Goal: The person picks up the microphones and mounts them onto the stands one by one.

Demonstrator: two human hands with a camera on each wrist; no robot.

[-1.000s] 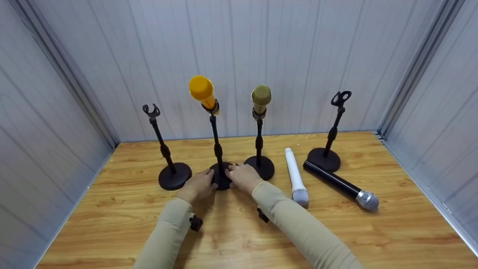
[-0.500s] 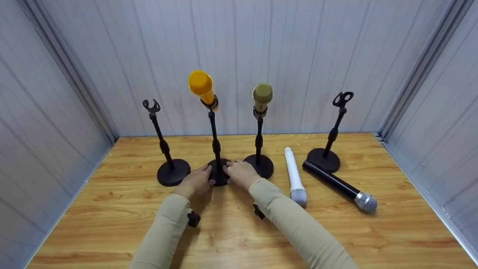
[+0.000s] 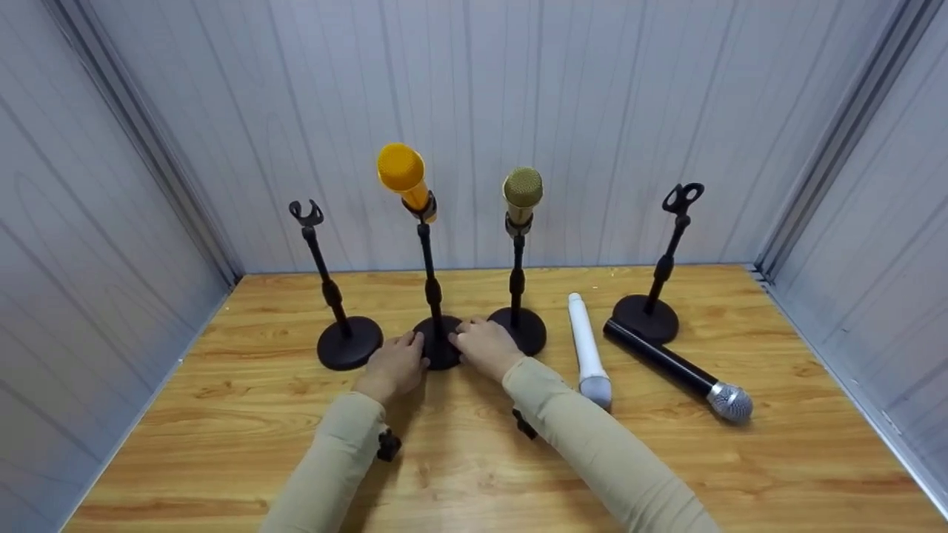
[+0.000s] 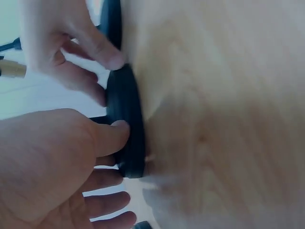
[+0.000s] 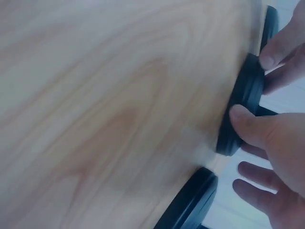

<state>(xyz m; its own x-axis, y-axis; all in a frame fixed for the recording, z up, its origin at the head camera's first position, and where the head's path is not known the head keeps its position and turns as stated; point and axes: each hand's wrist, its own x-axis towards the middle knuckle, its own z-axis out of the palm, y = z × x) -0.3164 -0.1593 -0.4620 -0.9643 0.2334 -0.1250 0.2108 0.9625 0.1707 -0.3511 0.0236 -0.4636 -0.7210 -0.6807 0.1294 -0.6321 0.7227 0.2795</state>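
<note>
In the head view a black microphone stand (image 3: 441,354) stands upright with a yellow microphone (image 3: 402,169) in its clip. My left hand (image 3: 396,364) grips the left side of its round base, and my right hand (image 3: 486,346) grips the right side. Up close in the left wrist view, the left thumb (image 4: 116,136) lies on the edge of the base (image 4: 136,157), while the other fingers reach over behind it. The right wrist view shows the right thumb (image 5: 243,119) on the same base edge in a like way.
Just right stands another stand holding a gold microphone (image 3: 523,189). Stands with bare clips are at far left (image 3: 349,343) and far right (image 3: 646,317). A white microphone (image 3: 585,348) and a black microphone (image 3: 666,361) lie on the wooden table (image 3: 474,474). Panel walls enclose three sides.
The head view shifts slightly. Both hands stay on the base of the stand with the yellow microphone, and the other things keep their places.
</note>
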